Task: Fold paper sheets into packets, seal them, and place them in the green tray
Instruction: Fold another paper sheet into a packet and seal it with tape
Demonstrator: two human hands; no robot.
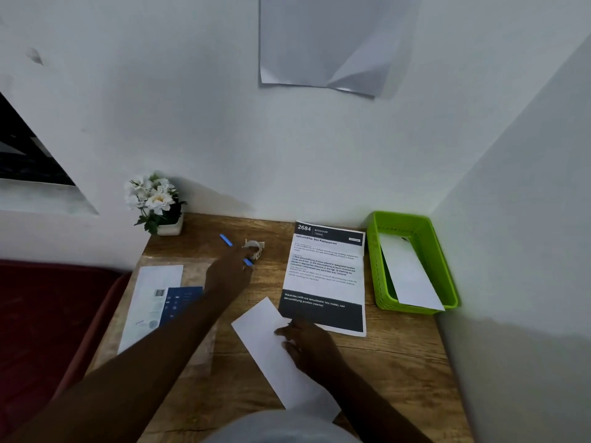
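A folded white paper packet lies slanted on the wooden desk near the front. My right hand rests on its right edge, pressing it down. My left hand reaches far forward, fingertips touching a small roll of tape beside a blue pen; whether it grips the roll is unclear. The green tray stands at the right back corner with one folded white packet leaning inside it.
A printed instruction sheet lies between the packet and the tray. A stack of papers and a blue booklet sits at the left. A white flower pot stands at the back left. Walls close in behind and to the right.
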